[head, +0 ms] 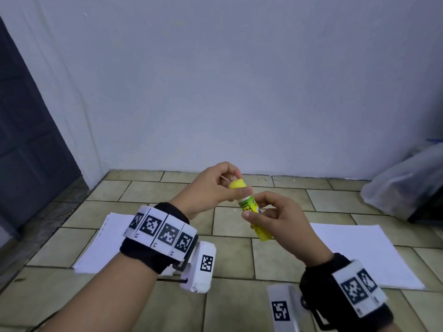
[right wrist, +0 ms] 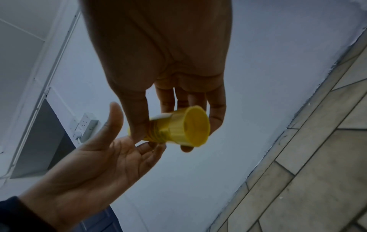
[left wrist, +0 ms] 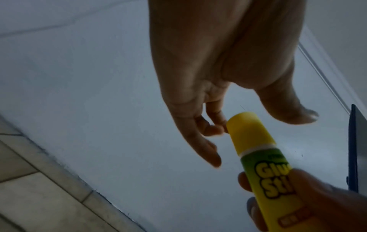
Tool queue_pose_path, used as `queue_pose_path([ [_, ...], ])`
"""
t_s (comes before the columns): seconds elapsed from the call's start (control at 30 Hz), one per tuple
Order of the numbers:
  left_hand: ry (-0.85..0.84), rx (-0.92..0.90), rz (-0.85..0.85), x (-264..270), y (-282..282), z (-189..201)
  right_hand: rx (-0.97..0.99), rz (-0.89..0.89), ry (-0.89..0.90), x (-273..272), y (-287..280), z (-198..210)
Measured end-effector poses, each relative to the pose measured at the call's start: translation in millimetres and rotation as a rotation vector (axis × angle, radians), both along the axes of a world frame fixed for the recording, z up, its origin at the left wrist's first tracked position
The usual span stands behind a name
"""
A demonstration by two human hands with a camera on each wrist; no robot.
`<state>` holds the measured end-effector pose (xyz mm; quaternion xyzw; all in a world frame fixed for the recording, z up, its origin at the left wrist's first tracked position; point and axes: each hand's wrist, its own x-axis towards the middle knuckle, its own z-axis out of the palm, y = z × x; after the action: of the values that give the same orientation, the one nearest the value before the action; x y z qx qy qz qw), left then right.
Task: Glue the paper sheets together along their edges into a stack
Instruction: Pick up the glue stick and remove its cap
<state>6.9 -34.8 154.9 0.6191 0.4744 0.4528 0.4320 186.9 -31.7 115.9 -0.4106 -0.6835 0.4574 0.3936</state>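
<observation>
A yellow-green glue stick (head: 250,207) is held up over the tiled floor, its yellow cap (head: 237,184) on. My right hand (head: 255,209) grips its body between thumb and fingers; the right wrist view shows its round base (right wrist: 190,127). My left hand (head: 241,183) cups the cap. In the left wrist view its fingers (left wrist: 217,127) touch the cap (left wrist: 250,130) while the thumb (left wrist: 292,114) stands a little off it. A stack of white paper sheets (head: 100,243) lies on the floor at left. A single white sheet (head: 354,255) lies at right.
The floor is beige tile (head: 230,259), ending at a white wall (head: 239,92). A clear plastic bag (head: 402,183) slumps at the right, and a dark door (head: 28,140) stands at the left. A white power strip (right wrist: 83,125) hangs on the wall.
</observation>
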Motion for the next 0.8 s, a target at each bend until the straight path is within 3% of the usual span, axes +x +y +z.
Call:
queue_pose_path([
  [0.17,-0.046,-0.061,-0.142,-10.5,-1.7,4.2,0.001,-0.08,-0.031,0.9,4.4,-1.7],
  [0.37,0.193,-0.097,-0.089,-12.7,15.5,2.1,0.164,-0.119,-0.245,-4.6,10.2,-11.2],
  [0.53,0.304,-0.201,0.075,-28.6,57.6,-3.7,0.135,-0.219,-0.338,-0.8,22.4,-30.4],
  [0.63,0.509,-0.258,0.175,-43.8,90.9,-17.6,0.097,-0.231,-0.313,6.3,25.8,-39.5],
  [0.8,1.055,-0.385,0.186,-59.3,136.4,-63.2,0.092,-0.194,-0.292,13.2,32.1,-40.4],
])
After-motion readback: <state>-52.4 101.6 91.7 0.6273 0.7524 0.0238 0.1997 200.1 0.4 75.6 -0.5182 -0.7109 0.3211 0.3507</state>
